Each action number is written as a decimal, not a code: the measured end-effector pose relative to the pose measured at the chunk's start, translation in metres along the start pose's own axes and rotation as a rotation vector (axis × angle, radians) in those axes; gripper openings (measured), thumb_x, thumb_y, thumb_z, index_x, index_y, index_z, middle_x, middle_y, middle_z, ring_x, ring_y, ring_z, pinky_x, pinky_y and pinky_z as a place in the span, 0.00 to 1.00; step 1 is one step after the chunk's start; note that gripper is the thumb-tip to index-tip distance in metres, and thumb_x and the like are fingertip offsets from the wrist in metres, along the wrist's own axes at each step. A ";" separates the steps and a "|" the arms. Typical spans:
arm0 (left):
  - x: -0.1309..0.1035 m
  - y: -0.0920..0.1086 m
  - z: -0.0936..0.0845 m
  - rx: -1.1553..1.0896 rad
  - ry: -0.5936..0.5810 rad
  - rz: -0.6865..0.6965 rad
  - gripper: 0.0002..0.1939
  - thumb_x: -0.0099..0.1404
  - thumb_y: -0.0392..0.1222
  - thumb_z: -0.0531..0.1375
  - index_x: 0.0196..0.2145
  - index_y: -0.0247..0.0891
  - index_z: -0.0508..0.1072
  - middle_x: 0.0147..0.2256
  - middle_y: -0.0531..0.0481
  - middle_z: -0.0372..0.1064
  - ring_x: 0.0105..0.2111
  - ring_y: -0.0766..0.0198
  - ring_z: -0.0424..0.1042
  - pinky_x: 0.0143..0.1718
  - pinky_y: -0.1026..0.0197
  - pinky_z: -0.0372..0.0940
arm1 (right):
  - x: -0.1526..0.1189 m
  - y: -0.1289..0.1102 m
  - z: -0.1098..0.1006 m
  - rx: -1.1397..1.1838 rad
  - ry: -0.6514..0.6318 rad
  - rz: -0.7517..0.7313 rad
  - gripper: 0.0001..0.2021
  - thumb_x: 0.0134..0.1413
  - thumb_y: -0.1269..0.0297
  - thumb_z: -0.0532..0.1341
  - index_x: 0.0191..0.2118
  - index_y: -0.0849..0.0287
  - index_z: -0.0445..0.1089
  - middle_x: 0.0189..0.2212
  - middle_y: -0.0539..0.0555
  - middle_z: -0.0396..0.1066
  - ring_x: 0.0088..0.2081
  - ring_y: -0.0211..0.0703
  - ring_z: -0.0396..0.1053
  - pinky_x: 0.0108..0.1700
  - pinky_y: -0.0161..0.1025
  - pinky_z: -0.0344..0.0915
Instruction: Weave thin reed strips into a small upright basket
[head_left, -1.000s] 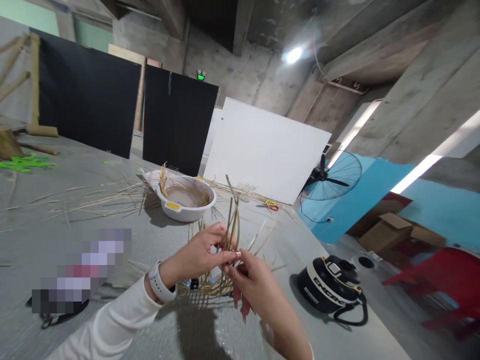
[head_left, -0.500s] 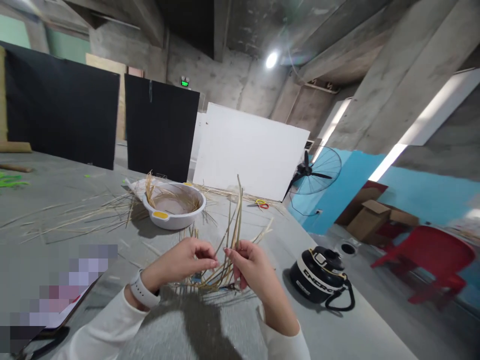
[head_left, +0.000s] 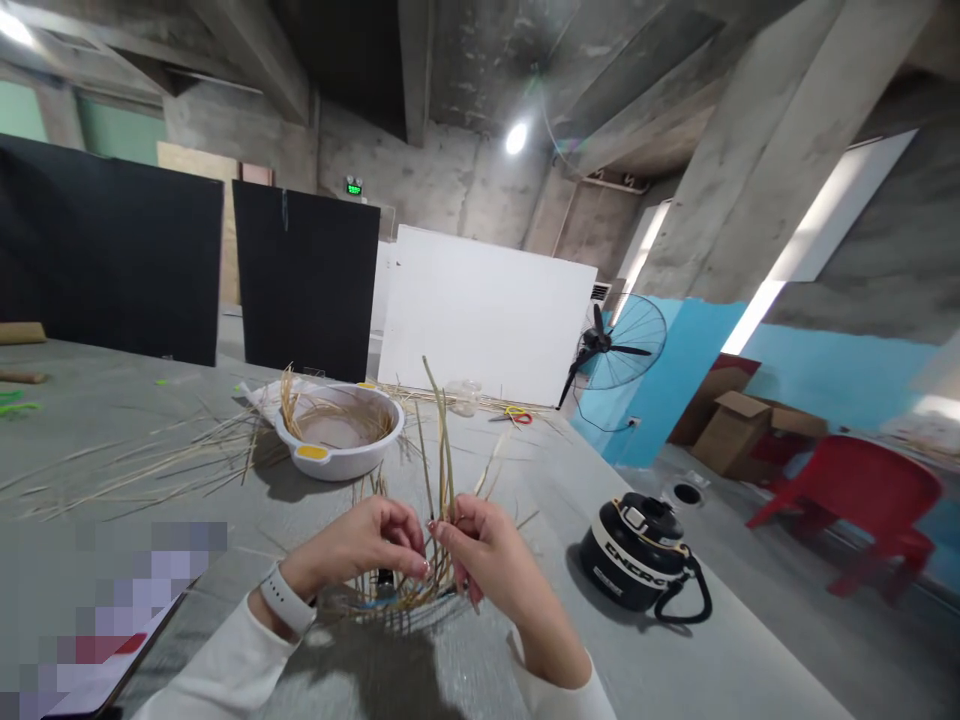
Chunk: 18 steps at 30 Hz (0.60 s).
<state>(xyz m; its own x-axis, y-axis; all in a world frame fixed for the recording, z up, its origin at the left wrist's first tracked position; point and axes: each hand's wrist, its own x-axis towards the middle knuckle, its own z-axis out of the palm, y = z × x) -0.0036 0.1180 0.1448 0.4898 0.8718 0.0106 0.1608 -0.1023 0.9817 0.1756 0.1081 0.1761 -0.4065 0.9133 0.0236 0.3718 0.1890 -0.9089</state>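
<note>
At six o'clock in the view, the basket [head_left: 411, 603] sits low at the bench [head_left: 675, 670], beneath the hands. The right hand [head_left: 489, 556] pinches upright stalks [head_left: 444, 462], probably to keep them bunched and steady; the left hand [head_left: 369, 545], at its nine o'clock, has thumb and fingers nearly meeting, though whether they grip a strand I cannot tell. From the basket, the bowl [head_left: 341, 463] at eleven and flask [head_left: 634, 560] at three seem placed to leave working room. The basket looks loose, open-meshed and straw-coloured, with greener stalks and uneven ends.
</note>
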 end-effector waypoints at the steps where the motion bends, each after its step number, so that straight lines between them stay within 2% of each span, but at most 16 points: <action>1: 0.001 0.000 0.000 -0.004 0.017 0.016 0.12 0.46 0.44 0.67 0.24 0.34 0.72 0.21 0.55 0.67 0.24 0.69 0.64 0.25 0.67 0.56 | 0.000 0.001 0.000 0.002 0.006 0.000 0.11 0.54 0.64 0.55 0.23 0.58 0.55 0.10 0.41 0.57 0.09 0.28 0.52 0.10 0.24 0.49; 5: 0.003 -0.005 0.001 -0.047 0.084 0.036 0.12 0.45 0.45 0.68 0.22 0.32 0.74 0.20 0.55 0.67 0.22 0.70 0.63 0.25 0.67 0.56 | 0.003 0.005 0.000 -0.008 0.054 -0.010 0.11 0.54 0.63 0.54 0.23 0.57 0.54 0.10 0.40 0.57 0.09 0.28 0.52 0.10 0.25 0.48; 8: 0.004 -0.007 0.002 -0.037 0.084 0.041 0.13 0.46 0.46 0.68 0.23 0.32 0.76 0.19 0.54 0.67 0.20 0.70 0.61 0.23 0.67 0.55 | 0.005 0.008 -0.001 -0.055 0.101 -0.019 0.12 0.54 0.64 0.54 0.23 0.57 0.54 0.09 0.41 0.56 0.09 0.29 0.53 0.10 0.25 0.49; 10: 0.003 -0.006 0.001 0.016 0.033 0.097 0.12 0.47 0.46 0.68 0.23 0.34 0.77 0.20 0.53 0.69 0.21 0.69 0.63 0.25 0.67 0.57 | 0.007 0.011 -0.002 -0.081 0.118 -0.023 0.12 0.54 0.63 0.54 0.22 0.57 0.54 0.10 0.41 0.57 0.10 0.29 0.54 0.10 0.25 0.48; 14: -0.001 -0.002 -0.003 0.136 -0.129 0.249 0.11 0.50 0.48 0.67 0.26 0.38 0.80 0.26 0.50 0.74 0.29 0.65 0.69 0.34 0.65 0.63 | 0.010 0.017 -0.003 -0.064 0.105 0.020 0.13 0.54 0.61 0.55 0.22 0.57 0.54 0.10 0.41 0.57 0.09 0.29 0.53 0.09 0.26 0.48; 18: -0.006 0.002 -0.005 0.152 -0.262 0.231 0.11 0.53 0.50 0.65 0.29 0.40 0.80 0.29 0.47 0.76 0.32 0.61 0.72 0.39 0.62 0.65 | 0.012 0.020 -0.002 -0.051 0.076 0.024 0.11 0.54 0.62 0.54 0.23 0.58 0.57 0.10 0.41 0.56 0.09 0.29 0.52 0.09 0.25 0.48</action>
<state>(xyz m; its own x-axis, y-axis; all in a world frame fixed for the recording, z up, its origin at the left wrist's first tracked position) -0.0107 0.1150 0.1474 0.7271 0.6677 0.1598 0.1361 -0.3683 0.9197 0.1796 0.1237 0.1593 -0.3334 0.9421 0.0353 0.4234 0.1831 -0.8873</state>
